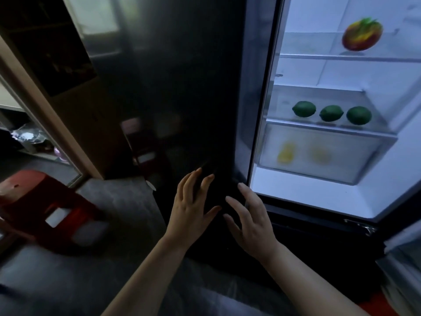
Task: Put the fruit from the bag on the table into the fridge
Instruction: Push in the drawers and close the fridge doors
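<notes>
The fridge (296,197) stands with its right compartment lit and showing, while its dark left door (182,87) is closed. A red-yellow mango (362,34) lies on the upper glass shelf. Three green limes (331,113) sit in a row on the shelf below. Two yellow fruits (287,152) show blurred through the frosted drawer front. My left hand (193,206) and my right hand (250,220) are both empty with fingers spread, held in front of the lower part of the dark door near its right edge. The bag and table are out of view.
A red plastic stool (45,208) stands on the grey floor at the left. A tall brown cabinet (68,99) is beside the fridge. The edge of another door (401,258) shows at the lower right.
</notes>
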Motion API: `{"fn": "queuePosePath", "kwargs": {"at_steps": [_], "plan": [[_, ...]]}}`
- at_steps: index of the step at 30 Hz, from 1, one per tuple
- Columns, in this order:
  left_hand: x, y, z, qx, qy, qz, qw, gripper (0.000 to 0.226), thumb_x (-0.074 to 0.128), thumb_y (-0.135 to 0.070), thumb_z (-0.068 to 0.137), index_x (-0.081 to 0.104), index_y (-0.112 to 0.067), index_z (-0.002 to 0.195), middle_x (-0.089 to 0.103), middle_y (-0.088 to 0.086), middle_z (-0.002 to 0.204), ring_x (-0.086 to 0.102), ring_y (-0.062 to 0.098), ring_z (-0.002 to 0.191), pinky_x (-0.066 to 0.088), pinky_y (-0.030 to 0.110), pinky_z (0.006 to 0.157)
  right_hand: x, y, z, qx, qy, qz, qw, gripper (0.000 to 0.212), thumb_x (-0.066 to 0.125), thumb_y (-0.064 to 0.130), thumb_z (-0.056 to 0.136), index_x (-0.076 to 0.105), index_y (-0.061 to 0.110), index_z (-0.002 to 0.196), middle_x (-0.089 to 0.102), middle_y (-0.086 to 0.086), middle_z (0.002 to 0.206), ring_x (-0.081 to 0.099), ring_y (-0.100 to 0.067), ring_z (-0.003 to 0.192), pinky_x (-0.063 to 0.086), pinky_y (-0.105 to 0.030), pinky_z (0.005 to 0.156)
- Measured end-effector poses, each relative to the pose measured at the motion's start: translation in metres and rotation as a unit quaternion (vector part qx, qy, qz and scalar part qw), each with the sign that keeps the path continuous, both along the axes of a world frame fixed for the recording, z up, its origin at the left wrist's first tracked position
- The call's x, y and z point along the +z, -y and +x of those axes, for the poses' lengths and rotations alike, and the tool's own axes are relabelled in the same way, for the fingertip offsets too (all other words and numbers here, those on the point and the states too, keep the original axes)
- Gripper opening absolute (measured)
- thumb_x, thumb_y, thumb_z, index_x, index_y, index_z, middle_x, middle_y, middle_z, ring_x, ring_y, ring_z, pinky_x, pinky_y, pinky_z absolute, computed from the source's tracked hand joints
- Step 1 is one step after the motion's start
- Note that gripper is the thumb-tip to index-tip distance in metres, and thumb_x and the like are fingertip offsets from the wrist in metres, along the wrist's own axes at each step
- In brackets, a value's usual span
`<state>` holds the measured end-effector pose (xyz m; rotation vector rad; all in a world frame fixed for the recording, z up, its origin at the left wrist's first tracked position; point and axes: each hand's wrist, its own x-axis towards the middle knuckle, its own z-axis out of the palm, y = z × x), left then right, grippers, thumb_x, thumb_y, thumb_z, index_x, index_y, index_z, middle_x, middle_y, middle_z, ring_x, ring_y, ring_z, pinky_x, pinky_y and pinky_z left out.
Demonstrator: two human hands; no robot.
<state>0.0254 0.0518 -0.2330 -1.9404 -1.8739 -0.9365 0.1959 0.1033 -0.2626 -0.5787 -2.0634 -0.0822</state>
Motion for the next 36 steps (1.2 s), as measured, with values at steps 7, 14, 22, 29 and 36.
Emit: {"fn": "queuePosePath", "kwargs": {"at_steps": [7,14,22,29,36], "plan": [[-0.004,-0.013,-0.012,-0.037,-0.012,0.058,0.998,0.08,0.076,-0.044,0.066,0.038,-0.021,0.133,0.03,0.011,0.137,0.036,0.032,0.121,0.043,0.043,0.095,0.02,-0.011,-0.012,-0.027,-0.027,0.042,0.998,0.05,0.066,0.005,0.083,0.051,0.011,0.13,0.034,-0.011,0.137,0.031,-0.019,0.136,0.033,-0.036,0.11],[-0.011,-0.029,-0.008,-0.042,-0.015,0.08,0.996,0.081,0.078,-0.042,0.069,0.036,-0.021,0.135,0.03,0.012,0.138,0.036,0.031,0.122,0.038,0.041,0.101,0.018,-0.017,-0.016,-0.062,-0.047,0.021,0.997,0.043,0.059,0.006,0.087,0.048,0.01,0.129,0.033,-0.012,0.136,0.034,-0.023,0.132,0.032,-0.035,0.111],[-0.015,-0.053,-0.008,-0.052,-0.027,0.096,0.994,0.071,0.07,-0.044,0.078,0.036,-0.024,0.137,0.031,0.011,0.137,0.036,0.03,0.121,0.035,0.043,0.103,0.018,-0.034,-0.014,-0.107,-0.044,0.023,0.993,0.038,0.054,0.006,0.09,0.05,0.012,0.128,0.034,-0.012,0.133,0.041,-0.027,0.126,0.035,-0.036,0.109],[-0.014,-0.092,-0.001,-0.044,-0.045,0.06,0.996,0.085,0.079,-0.039,0.069,0.036,-0.026,0.141,0.03,0.01,0.14,0.038,0.03,0.122,0.037,0.047,0.101,0.021,-0.072,-0.014,-0.162,-0.049,-0.029,0.985,0.043,0.057,0.0,0.09,0.052,0.014,0.13,0.032,-0.014,0.138,0.043,-0.026,0.129,0.045,-0.039,0.1],[-0.027,-0.134,0.007,-0.005,-0.072,0.1,0.992,0.08,0.079,-0.021,0.072,0.036,-0.026,0.14,0.029,0.011,0.136,0.039,0.03,0.116,0.033,0.049,0.099,0.026,-0.11,-0.006,-0.165,-0.019,-0.061,0.984,0.038,0.054,0.009,0.094,0.046,0.02,0.13,0.029,-0.012,0.143,0.048,-0.025,0.126,0.053,-0.037,0.09]]}}
